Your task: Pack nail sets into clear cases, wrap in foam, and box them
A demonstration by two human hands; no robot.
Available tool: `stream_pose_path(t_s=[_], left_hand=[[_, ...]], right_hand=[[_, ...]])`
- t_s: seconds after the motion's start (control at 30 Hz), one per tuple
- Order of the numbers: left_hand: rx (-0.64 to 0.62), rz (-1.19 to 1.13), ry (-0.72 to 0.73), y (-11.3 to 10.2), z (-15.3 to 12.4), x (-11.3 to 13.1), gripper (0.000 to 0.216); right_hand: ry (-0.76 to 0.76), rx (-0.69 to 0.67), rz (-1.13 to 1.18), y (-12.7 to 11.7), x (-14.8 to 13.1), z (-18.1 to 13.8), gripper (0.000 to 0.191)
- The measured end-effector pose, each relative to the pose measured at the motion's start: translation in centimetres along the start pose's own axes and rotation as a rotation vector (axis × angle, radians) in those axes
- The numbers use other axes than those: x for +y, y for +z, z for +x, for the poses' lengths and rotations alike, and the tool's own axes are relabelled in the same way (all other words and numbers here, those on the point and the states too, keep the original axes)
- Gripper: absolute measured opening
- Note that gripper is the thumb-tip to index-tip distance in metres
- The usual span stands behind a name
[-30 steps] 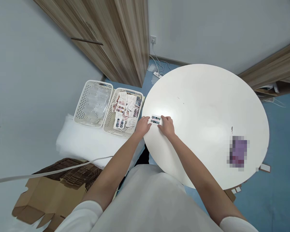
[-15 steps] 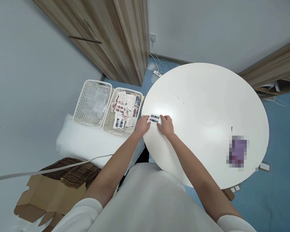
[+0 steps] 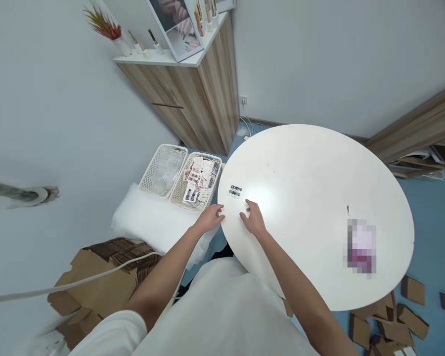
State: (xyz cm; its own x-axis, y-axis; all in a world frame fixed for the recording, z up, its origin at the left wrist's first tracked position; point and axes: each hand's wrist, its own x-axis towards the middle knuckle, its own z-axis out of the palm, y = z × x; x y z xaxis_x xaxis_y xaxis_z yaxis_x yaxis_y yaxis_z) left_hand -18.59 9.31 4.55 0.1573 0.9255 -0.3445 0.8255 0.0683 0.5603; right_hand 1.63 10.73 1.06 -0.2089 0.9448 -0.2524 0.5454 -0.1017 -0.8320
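A small white card with two rows of dark press-on nails (image 3: 235, 191) lies alone on the round white table (image 3: 319, 198) near its left edge. My left hand (image 3: 210, 217) rests at the table's rim, fingers loosely spread, holding nothing. On the tabletop just to its right lies my right hand (image 3: 252, 219), fingers apart and empty. Both hands sit a short way in front of the card without touching it.
Two white baskets stand left of the table on a white padded surface: one with clear bags (image 3: 163, 170), one full of nail cards (image 3: 197, 181). An open cardboard box (image 3: 100, 277) sits lower left. A wooden cabinet (image 3: 193, 99) stands behind. Cardboard pieces (image 3: 393, 316) litter the blue floor.
Both hands have let go of the nail card and drawn back toward me; the card stays on the table. The camera has tilted up, showing the cabinet top.
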Motion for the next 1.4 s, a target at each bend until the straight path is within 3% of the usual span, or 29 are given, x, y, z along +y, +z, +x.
stream_pose_path(t_s=[0.17,0.3,0.5,0.67,0.83,1.03,1.2,1.4], left_hand=[[0.097,-0.052,-0.048,0.1,-3.0,-0.3,0.043],[0.235,-0.086,-0.109,-0.9,-4.9,-2.0,0.041],[0.48,-0.157,-0.326,-4.4,-6.4,-6.7,0.04],[0.597,-0.182,-0.474,-8.1,-6.6,-11.9,0.042],[0.609,-0.166,-0.623,-11.2,-5.9,-18.0,0.043],[0.496,0.017,-0.658,-14.4,-4.1,-23.9,0.051],[0.392,0.139,-0.554,-15.5,-2.1,-26.0,0.046],[0.359,0.246,-0.51,-15.0,-0.3,-26.5,0.034]], right_hand=[[-0.041,-0.093,0.05,0.3,-0.5,-1.4,0.043],[-0.116,-0.193,0.046,1.3,-2.1,-0.6,0.034],[-0.232,-0.268,0.008,4.2,-6.5,1.9,0.031],[-0.338,-0.301,-0.086,8.8,-11.3,5.5,0.03],[-0.429,-0.362,-0.171,15.4,-16.0,9.6,0.032],[-0.29,-0.458,-0.127,23.8,-19.8,12.5,0.039],[-0.046,-0.518,0.003,27.7,-19.9,13.9,0.048],[0.046,-0.571,-0.015,29.8,-19.4,16.2,0.055]])
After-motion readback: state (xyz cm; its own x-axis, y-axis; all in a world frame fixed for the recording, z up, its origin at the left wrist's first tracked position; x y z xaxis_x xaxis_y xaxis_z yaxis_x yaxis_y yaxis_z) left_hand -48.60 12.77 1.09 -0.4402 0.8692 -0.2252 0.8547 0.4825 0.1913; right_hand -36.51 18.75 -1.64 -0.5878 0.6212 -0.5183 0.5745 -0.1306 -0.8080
